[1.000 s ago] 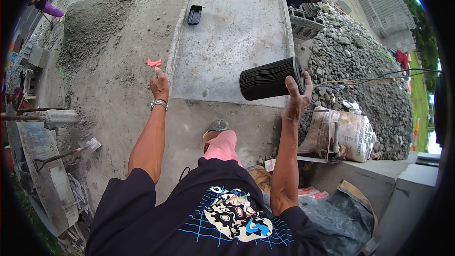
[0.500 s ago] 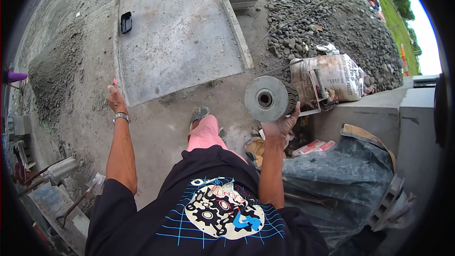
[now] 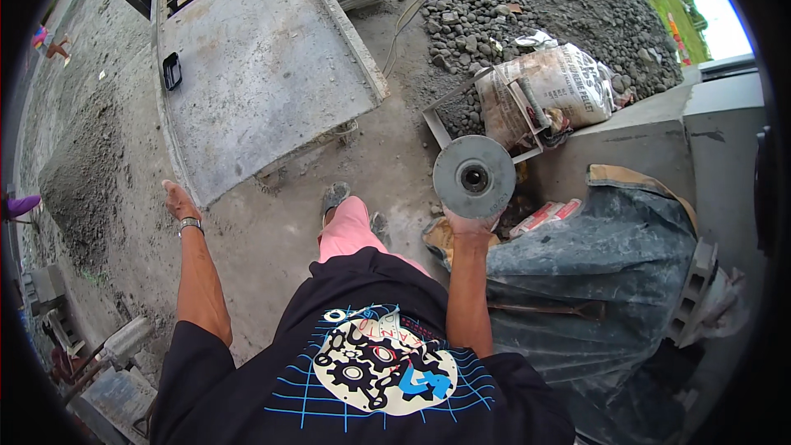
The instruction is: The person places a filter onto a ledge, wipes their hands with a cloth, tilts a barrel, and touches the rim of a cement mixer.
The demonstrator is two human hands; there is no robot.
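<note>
Head view: my grey round part (image 3: 474,199), central hole facing me, is on the near side of the sack (image 3: 552,86).
Handling: probably light and stiff, perhaps slippery if dusty; best held round its outer side.
Right hand (image 3: 476,226): clamped on the part, which covers my fingers; their exact placing is hidden.
Left hand (image 3: 175,200): fingers loosely unfolded, holding nothing, well left of the sack.

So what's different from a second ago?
The right hand swung the cylinder right, clear of the table, its flat end turned into full view. The left hand drew back slightly along the table; the pink scrap is out of sight. The cylinder stays held, the tray on the table.
</note>
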